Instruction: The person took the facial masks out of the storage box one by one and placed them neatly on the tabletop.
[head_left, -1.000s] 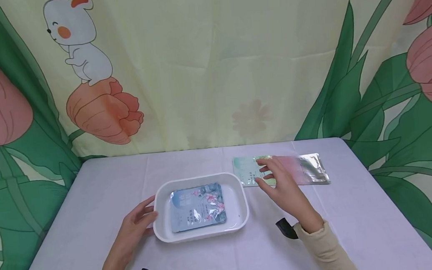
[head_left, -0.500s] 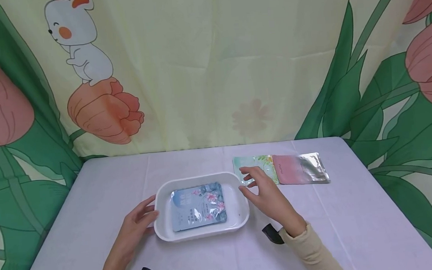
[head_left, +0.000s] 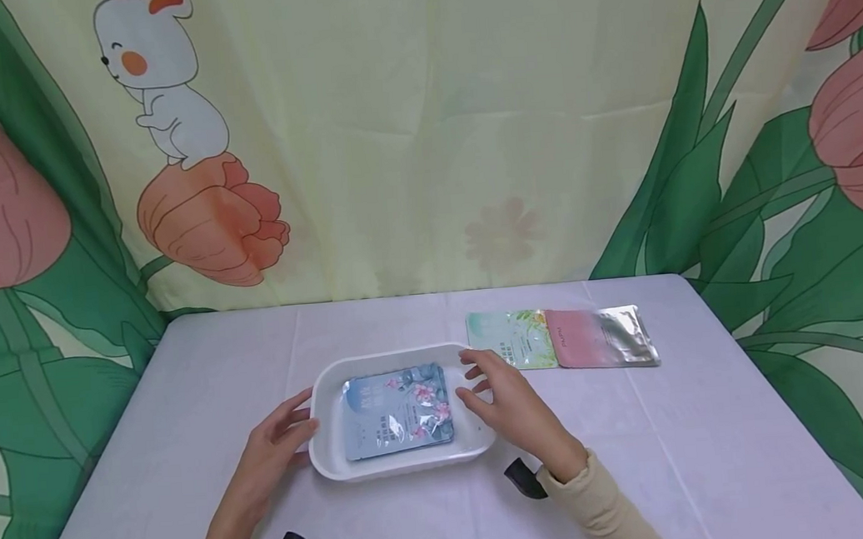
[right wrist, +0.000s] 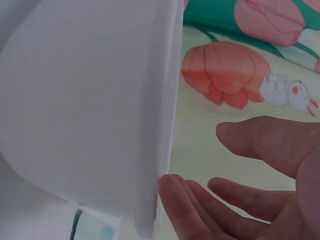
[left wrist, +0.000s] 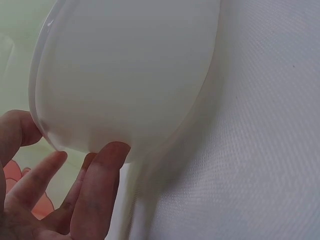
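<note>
A white plastic tray (head_left: 478, 442) sits on the table in the head view, with flat blue sachets (head_left: 396, 414) printed with pink flowers lying stacked inside it. My left hand (head_left: 267, 452) holds the tray's left end, thumb at the rim and other fingers against the outer wall. The left wrist view shows those fingertips on the tray wall (left wrist: 130, 75). Over the tray's right rim hovers my right hand (head_left: 512, 402), fingers loosely bent and holding nothing. In the right wrist view, one fingertip of this hand (right wrist: 270, 185) lines up with the rim.
Behind the tray to the right lie a green sachet (head_left: 511, 339) and a pink and silver sachet (head_left: 594, 337), side by side. A white cloth covers the table (head_left: 389, 523). A printed curtain (head_left: 392, 139) hangs behind the far edge.
My right hand has moved left and toward me, from above the green sachet to the tray's right rim. The left hand and the tray stay almost where they were.
</note>
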`<action>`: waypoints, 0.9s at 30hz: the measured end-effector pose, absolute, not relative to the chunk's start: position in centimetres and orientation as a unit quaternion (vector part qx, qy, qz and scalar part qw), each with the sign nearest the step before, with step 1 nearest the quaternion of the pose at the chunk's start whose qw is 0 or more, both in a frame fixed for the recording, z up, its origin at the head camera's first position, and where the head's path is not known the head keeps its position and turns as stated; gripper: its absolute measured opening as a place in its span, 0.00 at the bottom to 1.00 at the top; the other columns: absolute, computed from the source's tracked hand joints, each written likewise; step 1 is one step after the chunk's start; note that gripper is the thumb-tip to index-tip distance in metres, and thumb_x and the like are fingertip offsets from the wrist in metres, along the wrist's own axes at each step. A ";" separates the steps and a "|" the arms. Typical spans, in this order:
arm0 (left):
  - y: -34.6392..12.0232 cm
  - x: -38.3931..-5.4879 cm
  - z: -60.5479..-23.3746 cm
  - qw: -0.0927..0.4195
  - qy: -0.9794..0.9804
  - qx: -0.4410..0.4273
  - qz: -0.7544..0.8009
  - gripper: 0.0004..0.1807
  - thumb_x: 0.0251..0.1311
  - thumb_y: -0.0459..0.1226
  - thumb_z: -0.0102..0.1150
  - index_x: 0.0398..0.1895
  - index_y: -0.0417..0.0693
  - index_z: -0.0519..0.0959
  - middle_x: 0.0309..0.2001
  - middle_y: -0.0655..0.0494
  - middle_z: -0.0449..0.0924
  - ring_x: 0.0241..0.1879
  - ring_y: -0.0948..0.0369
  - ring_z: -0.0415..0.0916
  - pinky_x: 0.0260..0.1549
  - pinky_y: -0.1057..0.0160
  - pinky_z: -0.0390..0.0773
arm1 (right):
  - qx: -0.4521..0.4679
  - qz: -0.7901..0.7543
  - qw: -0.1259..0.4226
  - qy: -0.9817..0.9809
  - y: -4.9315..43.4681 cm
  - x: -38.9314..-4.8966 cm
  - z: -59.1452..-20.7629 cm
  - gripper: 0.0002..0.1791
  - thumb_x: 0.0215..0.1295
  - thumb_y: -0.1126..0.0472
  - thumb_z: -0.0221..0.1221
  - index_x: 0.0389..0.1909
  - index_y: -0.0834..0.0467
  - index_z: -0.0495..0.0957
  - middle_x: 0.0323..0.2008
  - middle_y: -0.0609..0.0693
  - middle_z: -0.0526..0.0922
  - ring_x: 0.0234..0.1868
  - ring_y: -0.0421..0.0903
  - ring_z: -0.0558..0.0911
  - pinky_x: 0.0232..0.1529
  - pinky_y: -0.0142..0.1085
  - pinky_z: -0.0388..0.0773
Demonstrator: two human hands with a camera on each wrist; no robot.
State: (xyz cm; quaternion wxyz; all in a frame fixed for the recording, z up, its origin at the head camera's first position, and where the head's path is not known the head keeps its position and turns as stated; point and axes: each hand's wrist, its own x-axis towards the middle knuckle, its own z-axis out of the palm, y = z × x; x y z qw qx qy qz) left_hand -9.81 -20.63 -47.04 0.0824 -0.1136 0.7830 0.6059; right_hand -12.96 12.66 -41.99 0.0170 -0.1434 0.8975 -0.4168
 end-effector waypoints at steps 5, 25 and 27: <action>-20.6 -10.0 -47.1 0.083 0.782 -0.113 0.607 0.32 0.66 0.48 0.62 0.72 0.60 0.66 0.63 0.45 0.73 0.51 0.60 0.79 0.42 0.63 0.84 | -0.155 -0.414 0.033 0.896 12.0 -12.9 -42.3 0.29 0.64 0.64 0.65 0.65 0.61 0.69 0.58 0.57 0.77 0.47 0.50 0.83 0.50 0.45 0.83; -20.6 -9.9 -47.0 0.083 0.784 -0.115 0.605 0.32 0.66 0.48 0.61 0.73 0.60 0.65 0.63 0.45 0.73 0.52 0.59 0.79 0.41 0.64 0.83 | -0.205 -0.344 0.039 0.915 9.8 -12.6 -43.9 0.31 0.67 0.62 0.62 0.68 0.68 0.65 0.62 0.62 0.74 0.60 0.55 0.77 0.61 0.49 0.75; -20.6 -9.9 -47.1 0.084 0.783 -0.115 0.606 0.32 0.66 0.48 0.61 0.73 0.60 0.65 0.63 0.45 0.73 0.52 0.59 0.79 0.42 0.64 0.84 | -0.206 -0.336 0.048 0.918 9.6 -12.6 -44.0 0.32 0.67 0.62 0.62 0.68 0.69 0.64 0.64 0.63 0.72 0.64 0.57 0.73 0.66 0.51 0.70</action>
